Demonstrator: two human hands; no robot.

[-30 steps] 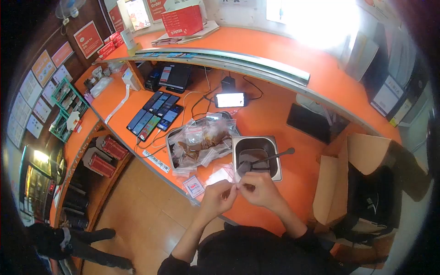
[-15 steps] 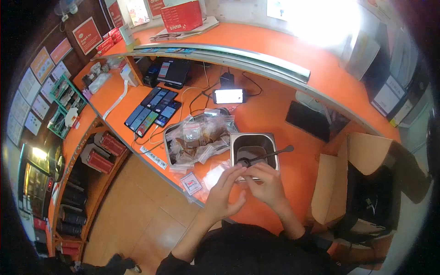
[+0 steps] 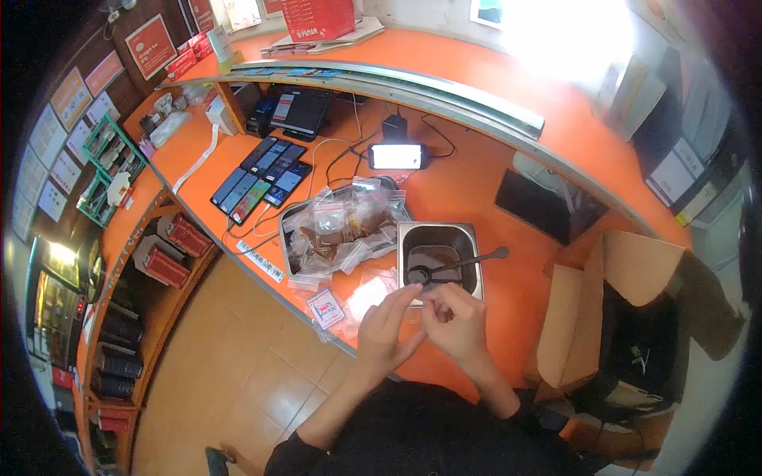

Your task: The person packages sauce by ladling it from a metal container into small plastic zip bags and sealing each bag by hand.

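Both hands meet at the near edge of a steel container (image 3: pixel 479 270) holding dark liquid. My left hand (image 3: pixel 386 329) has long, close-set fingers, their tips near those of the right and the thumb reaching toward it. My right hand (image 3: pixel 456 324) is curled in a pinch. Something small and see-through seems to be between the hands, too faint to make out. A black ladle (image 3: pixel 468 260) rests in the container, its handle over the right rim. Left of it, a metal tray (image 3: pixel 287 246) carries zip bags (image 3: pixel 341 226) with brown contents.
A pack of clear bags (image 3: pixel 327 307) with a printed label lies at the counter's near edge. Several phones (image 3: pixel 258 182) and a lit phone (image 3: pixel 397 156) with cables are farther back. An open cardboard box (image 3: pixel 575 333) stands to the right.
My right fingers have curled in more, and my left thumb has moved closer to my right hand. The view has shifted slightly; container, ladle and tray stay put.
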